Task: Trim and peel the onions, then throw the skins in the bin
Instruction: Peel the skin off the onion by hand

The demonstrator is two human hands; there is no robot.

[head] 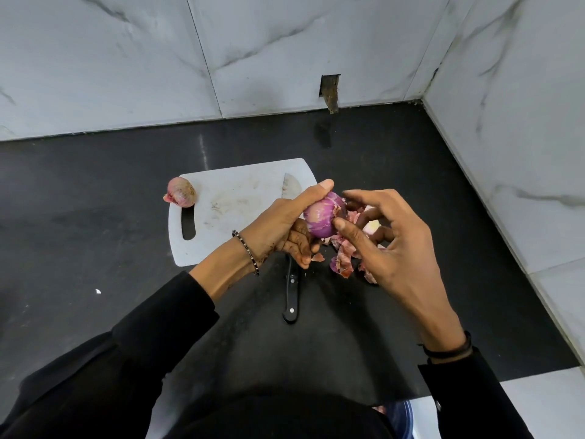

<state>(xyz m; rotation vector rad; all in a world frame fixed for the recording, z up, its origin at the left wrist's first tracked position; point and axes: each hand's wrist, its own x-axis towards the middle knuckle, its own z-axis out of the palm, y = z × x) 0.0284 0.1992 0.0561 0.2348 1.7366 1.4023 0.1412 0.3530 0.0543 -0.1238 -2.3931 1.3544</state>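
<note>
L hand (285, 223): I've got it wrapped round the held onion (323, 217), thumb laid over the top, fingers curled beneath.
R hand (395, 242): thumb tip on the onion's near-right side, forefinger hooked over its right end, other fingers loose. Can't tell if a flake is pinched.
Held onion: up off the counter (95, 217), just past the board's near-right corner. Mostly peeled and purple, stripes and long axis running approx left-right, one end aimed at R hand.
Second onion (181, 192): unpeeled, on its side at the far-left corner of the cutting board (234, 201). Pointed tip to the left, brown tuft end up and to the right.
Skins (343, 261): loose pile on the counter under R hand, right of the board.
Knife (292, 293): long axis near-far, black handle toward me on the counter, blade tip on the board, mid section hidden by L hand.
</note>
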